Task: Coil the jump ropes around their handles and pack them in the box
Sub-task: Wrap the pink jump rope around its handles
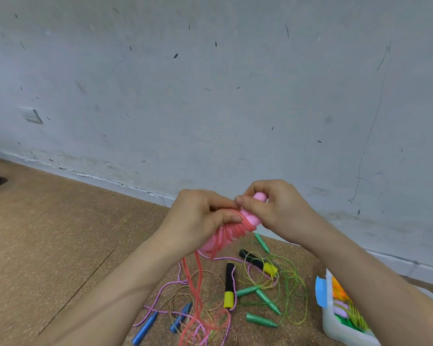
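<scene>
Above the brown floor (60, 233), in front of a scuffed grey wall (210, 96), both hands hold a pair of pink handles (251, 217) tilted up to the right. The left hand (200, 218) grips the lower part, its thumb pressed on the pink rope (235, 231) already wound in tight turns round the handles. The right hand (278, 211) curls round the upper end, its thumb at the top edge of the turns. The unwound rest of the pink rope hangs down to the floor and runs into a tangle there. That tangle holds a purple rope (165, 288), thin green rope (295, 283), black and yellow handles (229, 283), green handles (268, 299) and blue handles (145, 330). A white box (335, 328) with a blue latch (320, 290) stands on the floor at the lower right, under the right forearm, with coiled ropes of several colours inside.
</scene>
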